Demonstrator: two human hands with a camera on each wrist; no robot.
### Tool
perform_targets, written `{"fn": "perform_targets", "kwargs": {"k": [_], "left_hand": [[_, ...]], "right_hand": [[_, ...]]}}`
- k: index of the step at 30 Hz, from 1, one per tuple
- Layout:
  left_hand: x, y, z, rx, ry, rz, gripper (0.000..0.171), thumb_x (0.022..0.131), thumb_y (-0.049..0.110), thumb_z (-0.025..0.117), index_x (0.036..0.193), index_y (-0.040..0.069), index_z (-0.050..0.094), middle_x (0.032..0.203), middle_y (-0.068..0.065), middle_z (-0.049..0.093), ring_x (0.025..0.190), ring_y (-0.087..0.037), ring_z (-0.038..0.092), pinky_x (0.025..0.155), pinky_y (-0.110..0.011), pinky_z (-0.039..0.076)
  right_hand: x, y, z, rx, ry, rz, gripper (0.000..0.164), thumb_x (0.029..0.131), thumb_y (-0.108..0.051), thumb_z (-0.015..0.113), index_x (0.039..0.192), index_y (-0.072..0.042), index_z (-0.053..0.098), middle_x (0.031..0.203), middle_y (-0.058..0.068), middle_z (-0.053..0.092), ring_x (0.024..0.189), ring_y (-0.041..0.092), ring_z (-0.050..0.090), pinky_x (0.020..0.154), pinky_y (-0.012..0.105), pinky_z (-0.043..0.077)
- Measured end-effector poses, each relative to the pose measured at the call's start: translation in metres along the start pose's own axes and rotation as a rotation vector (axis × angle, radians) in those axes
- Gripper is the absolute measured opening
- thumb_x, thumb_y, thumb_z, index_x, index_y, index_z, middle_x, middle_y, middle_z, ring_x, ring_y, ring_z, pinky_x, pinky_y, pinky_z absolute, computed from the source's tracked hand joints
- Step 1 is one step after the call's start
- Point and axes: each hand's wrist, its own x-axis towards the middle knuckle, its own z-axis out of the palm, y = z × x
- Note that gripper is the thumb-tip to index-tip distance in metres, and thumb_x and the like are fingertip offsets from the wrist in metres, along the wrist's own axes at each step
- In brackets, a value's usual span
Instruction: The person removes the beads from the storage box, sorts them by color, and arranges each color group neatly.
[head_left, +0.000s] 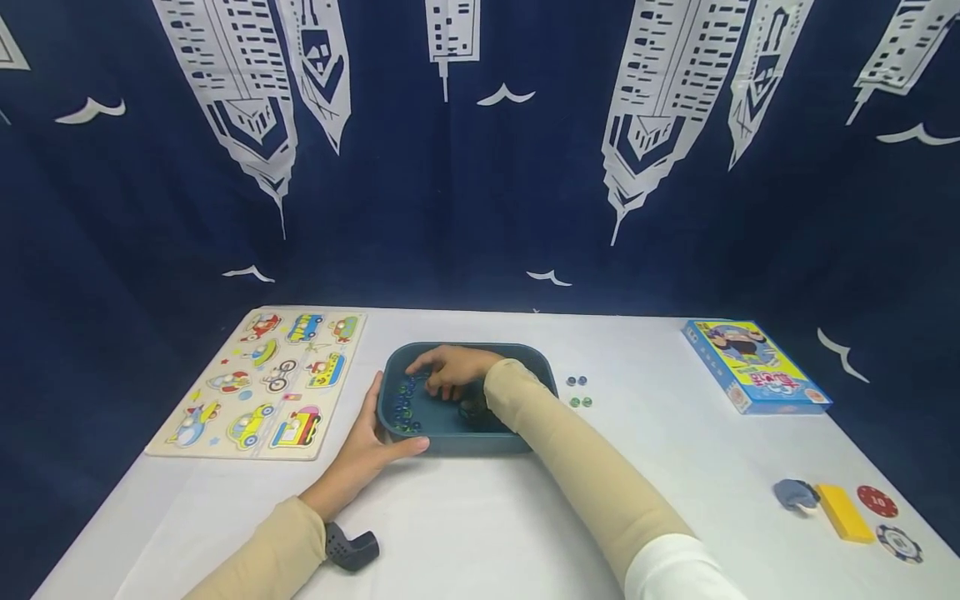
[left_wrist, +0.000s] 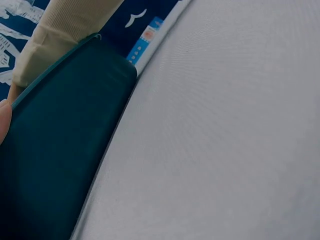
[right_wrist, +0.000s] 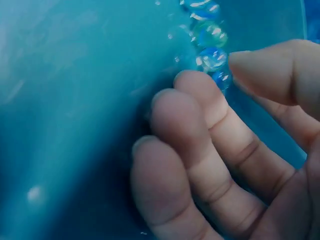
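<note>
A dark teal plastic tray [head_left: 480, 444] sits on the table, with several blue and green glass marbles [head_left: 405, 408] gathered along its left side. My left hand [head_left: 367, 446] grips the tray at its front left corner, thumb on the front rim and fingers along the left wall. Inside the tray is my right hand [head_left: 457, 369], its index finger stretched toward the left rim and its other fingers bent. In the right wrist view the thumb and fingertips are close beside the marbles [right_wrist: 212, 57], and no marble shows between them. The right wrist hides part of the tray's interior.
Several loose marbles [head_left: 580, 402] lie right of the tray. A wooden picture puzzle board [head_left: 258, 387] is at left, a boxed game [head_left: 757, 367] at back right. At front right lie a grey-blue object [head_left: 795, 495], a yellow block [head_left: 845, 513] and two poker chips [head_left: 877, 502].
</note>
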Motion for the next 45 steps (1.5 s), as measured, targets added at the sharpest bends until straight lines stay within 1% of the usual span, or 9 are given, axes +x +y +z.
{"fn": "perform_targets", "kwargs": {"k": [4,14,23,28,32,35,37,42,45], "left_hand": [[0.0,0.0,0.001,0.007,0.001,0.002,0.126,0.076,0.024,0.087,0.161,0.023,-0.006,0.168,-0.001,-0.005,0.153,-0.023,-0.006,0.124,-0.048,0.001],[0.0,0.002,0.001,-0.003,-0.004,0.019,0.123,0.078,0.02,0.086,0.161,0.02,-0.006,0.168,-0.001,-0.006,0.153,-0.025,-0.008,0.124,-0.048,-0.001],[0.0,-0.001,0.002,0.019,0.0,-0.002,0.124,0.077,0.024,0.087,0.161,0.024,-0.005,0.168,-0.001,-0.006,0.153,-0.026,-0.007,0.123,-0.049,-0.001],[-0.001,0.0,0.002,0.018,0.009,0.002,0.125,0.076,0.023,0.087,0.161,0.022,-0.004,0.168,-0.002,-0.005,0.153,-0.026,-0.006,0.123,-0.05,0.0],[-0.002,0.002,0.002,0.033,0.017,-0.012,0.125,0.076,0.025,0.087,0.161,0.023,-0.005,0.168,-0.002,-0.003,0.153,-0.027,-0.004,0.123,-0.05,0.002],[-0.003,0.003,0.003,0.037,0.02,-0.01,0.125,0.076,0.024,0.087,0.161,0.022,-0.005,0.168,-0.002,-0.003,0.153,-0.027,-0.004,0.124,-0.049,0.002],[-0.003,0.003,0.003,0.041,0.023,-0.011,0.126,0.076,0.025,0.088,0.161,0.022,-0.005,0.168,-0.002,-0.003,0.153,-0.027,-0.004,0.124,-0.049,0.002],[-0.003,0.003,0.003,0.029,0.021,0.001,0.125,0.077,0.022,0.087,0.161,0.021,-0.005,0.168,-0.002,-0.004,0.153,-0.026,-0.006,0.124,-0.048,0.001],[-0.003,0.003,0.003,0.026,0.024,0.005,0.124,0.077,0.021,0.087,0.161,0.02,-0.005,0.168,-0.002,-0.005,0.153,-0.025,-0.007,0.124,-0.048,0.0]], "right_hand": [[0.004,0.004,0.002,-0.037,0.028,0.015,0.042,0.095,-0.006,0.057,0.136,-0.012,0.06,0.091,0.006,0.068,0.071,0.018,0.063,0.058,0.029,0.057],[0.007,0.005,0.005,-0.099,0.078,0.022,0.015,0.091,0.0,0.065,0.103,-0.008,0.069,0.074,0.004,0.065,0.065,0.016,0.061,0.056,0.027,0.055],[0.002,0.008,0.003,-0.13,0.092,0.023,0.01,0.091,-0.003,0.066,0.099,-0.01,0.067,0.076,0.003,0.066,0.066,0.016,0.063,0.058,0.027,0.057],[-0.016,0.001,-0.009,-0.091,0.076,-0.016,0.014,0.092,-0.002,0.063,0.105,-0.006,0.067,0.087,0.009,0.071,0.072,0.02,0.067,0.064,0.03,0.059],[-0.036,0.001,-0.021,-0.016,0.094,-0.091,0.015,0.095,-0.004,0.06,0.109,-0.003,0.066,0.098,0.021,0.071,0.074,0.021,0.066,0.068,0.033,0.059],[-0.054,0.004,-0.028,0.064,0.122,-0.156,0.015,0.097,-0.006,0.061,0.111,0.0,0.065,0.1,0.028,0.068,0.074,0.021,0.064,0.07,0.036,0.059],[-0.066,0.007,-0.032,0.118,0.148,-0.192,0.016,0.097,-0.007,0.062,0.111,0.001,0.065,0.097,0.026,0.067,0.074,0.022,0.062,0.07,0.038,0.059],[-0.097,0.021,-0.039,0.205,0.264,-0.237,0.018,0.096,-0.01,0.066,0.111,-0.001,0.066,0.091,0.008,0.068,0.079,0.033,0.062,0.073,0.047,0.058],[-0.116,0.032,-0.043,0.249,0.346,-0.235,0.022,0.094,-0.011,0.068,0.112,0.001,0.066,0.091,0.009,0.068,0.082,0.041,0.062,0.074,0.049,0.059]]}}
